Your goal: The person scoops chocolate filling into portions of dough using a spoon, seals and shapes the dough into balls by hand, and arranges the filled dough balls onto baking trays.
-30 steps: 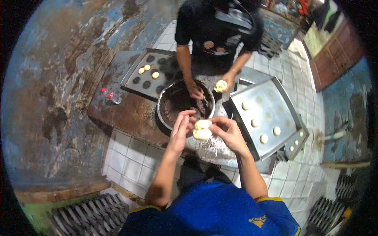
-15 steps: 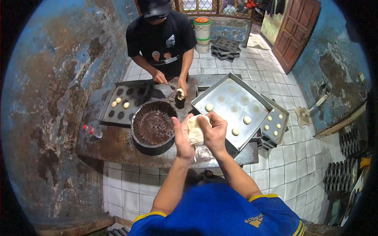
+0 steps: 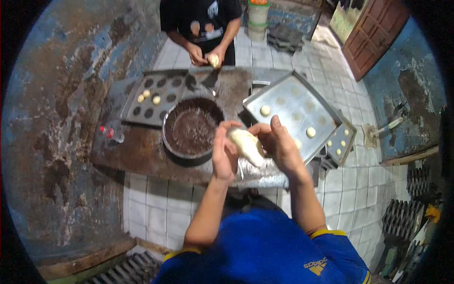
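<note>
**Pale dough between my hands, partly hidden**

My left hand cradles the dough above the table's near edge, right of the basin. My right hand has its thumb raised; its fingertips disappear behind the dough, so I cannot tell whether they grip. It partly covers a ball on the big tray. The view cuts off my co-worker's head.

- a bright blue shirt with short sleeves
- a yellow band edging the left sleeve, and another edging the right sleeve
- yellow stripes by the lower right edge, cut off by the view
- a yellow logo of slanted bars on the right of the chest
- the word "adidas" beside it, upside down in this view
</note>
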`<move>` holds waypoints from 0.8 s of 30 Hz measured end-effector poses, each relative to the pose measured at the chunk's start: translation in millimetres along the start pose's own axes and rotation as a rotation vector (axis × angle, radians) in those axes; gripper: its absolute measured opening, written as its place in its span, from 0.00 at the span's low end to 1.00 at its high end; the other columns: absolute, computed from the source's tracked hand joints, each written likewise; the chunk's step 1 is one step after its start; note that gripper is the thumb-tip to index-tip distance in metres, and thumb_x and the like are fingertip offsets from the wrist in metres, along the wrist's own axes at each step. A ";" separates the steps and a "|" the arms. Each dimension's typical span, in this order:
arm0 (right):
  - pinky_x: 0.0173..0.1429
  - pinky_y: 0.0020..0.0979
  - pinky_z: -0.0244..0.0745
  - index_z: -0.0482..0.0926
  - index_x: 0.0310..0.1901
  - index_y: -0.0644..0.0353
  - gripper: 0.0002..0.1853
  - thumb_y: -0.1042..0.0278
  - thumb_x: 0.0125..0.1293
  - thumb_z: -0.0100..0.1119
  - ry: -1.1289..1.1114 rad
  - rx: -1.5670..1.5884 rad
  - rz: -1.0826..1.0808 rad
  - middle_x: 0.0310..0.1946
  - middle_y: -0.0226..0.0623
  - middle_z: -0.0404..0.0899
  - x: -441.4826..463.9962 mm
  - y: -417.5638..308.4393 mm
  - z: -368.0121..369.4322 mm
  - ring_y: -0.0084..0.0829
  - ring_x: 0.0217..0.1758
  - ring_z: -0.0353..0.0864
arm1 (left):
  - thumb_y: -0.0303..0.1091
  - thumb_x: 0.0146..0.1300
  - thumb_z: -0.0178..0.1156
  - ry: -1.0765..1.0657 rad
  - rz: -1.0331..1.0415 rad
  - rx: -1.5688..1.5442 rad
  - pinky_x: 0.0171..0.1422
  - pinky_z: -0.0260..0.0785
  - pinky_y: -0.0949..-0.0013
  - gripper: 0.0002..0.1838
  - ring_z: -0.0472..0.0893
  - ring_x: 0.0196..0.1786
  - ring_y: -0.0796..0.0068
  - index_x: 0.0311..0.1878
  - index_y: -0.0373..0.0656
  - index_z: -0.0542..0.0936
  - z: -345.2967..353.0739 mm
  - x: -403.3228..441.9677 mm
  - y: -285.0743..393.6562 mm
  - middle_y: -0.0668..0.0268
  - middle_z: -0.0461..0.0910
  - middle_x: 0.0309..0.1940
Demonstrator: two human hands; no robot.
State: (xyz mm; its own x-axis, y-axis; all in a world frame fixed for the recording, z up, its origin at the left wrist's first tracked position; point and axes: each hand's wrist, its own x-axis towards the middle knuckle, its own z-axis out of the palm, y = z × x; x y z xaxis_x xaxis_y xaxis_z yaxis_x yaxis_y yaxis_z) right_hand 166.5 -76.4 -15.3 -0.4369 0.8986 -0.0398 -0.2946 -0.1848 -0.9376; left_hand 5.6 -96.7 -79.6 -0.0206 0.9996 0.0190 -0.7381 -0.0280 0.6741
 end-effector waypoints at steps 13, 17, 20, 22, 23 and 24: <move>0.60 0.44 0.78 0.85 0.60 0.65 0.32 0.39 0.81 0.51 0.214 -0.662 0.315 0.45 0.54 0.82 94.0 166.3 2.2 0.51 0.52 0.85 | 0.29 0.56 0.77 -0.418 -0.010 0.919 0.55 0.79 0.64 0.27 0.87 0.52 0.69 0.60 0.36 0.81 -186.2 23.2 26.9 0.59 0.87 0.47; 0.56 0.55 0.82 0.84 0.46 0.67 0.23 0.50 0.69 0.70 0.297 -1.443 0.582 0.50 0.56 0.84 56.2 375.6 -58.3 0.58 0.51 0.87 | 0.34 0.68 0.68 0.124 -0.311 0.471 0.58 0.81 0.63 0.25 0.86 0.56 0.66 0.66 0.40 0.76 -270.3 10.1 56.0 0.60 0.84 0.55; 0.55 0.55 0.82 0.80 0.52 0.64 0.22 0.53 0.69 0.69 0.322 -1.521 0.548 0.52 0.52 0.83 41.4 406.1 -56.1 0.58 0.51 0.87 | 0.50 0.82 0.54 0.240 -0.359 0.082 0.62 0.84 0.56 0.28 0.86 0.60 0.58 0.75 0.44 0.69 -343.7 -1.7 101.6 0.56 0.82 0.62; 0.54 0.56 0.82 0.79 0.53 0.64 0.22 0.54 0.69 0.69 0.326 -1.538 0.530 0.52 0.52 0.83 40.9 409.9 -50.1 0.59 0.51 0.87 | 0.48 0.80 0.59 0.288 -0.447 0.395 0.55 0.85 0.61 0.26 0.87 0.58 0.60 0.72 0.45 0.71 -356.4 -1.1 141.9 0.57 0.83 0.61; 0.53 0.56 0.82 0.77 0.54 0.64 0.20 0.56 0.71 0.67 0.317 -1.562 0.500 0.51 0.53 0.84 42.9 407.8 -46.9 0.59 0.51 0.87 | 0.47 0.79 0.61 0.297 -0.484 0.499 0.53 0.85 0.62 0.25 0.88 0.57 0.61 0.72 0.46 0.71 -366.2 -0.6 158.5 0.57 0.83 0.61; 0.52 0.56 0.82 0.76 0.54 0.64 0.19 0.58 0.72 0.65 0.307 -1.591 0.464 0.50 0.55 0.85 45.7 404.2 -45.4 0.59 0.50 0.87 | 0.46 0.77 0.64 0.339 -0.511 0.589 0.49 0.83 0.66 0.25 0.88 0.55 0.65 0.70 0.46 0.72 -378.9 0.8 170.3 0.58 0.84 0.58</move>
State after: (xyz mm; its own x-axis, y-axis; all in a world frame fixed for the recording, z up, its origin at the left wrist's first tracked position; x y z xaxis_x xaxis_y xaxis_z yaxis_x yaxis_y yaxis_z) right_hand 66.0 -91.9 -411.8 -0.0081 0.9617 -0.2741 0.9756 -0.0526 -0.2133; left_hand -375.6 -100.6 -244.6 -0.0503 0.8327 -0.5514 -0.2417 0.5256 0.8157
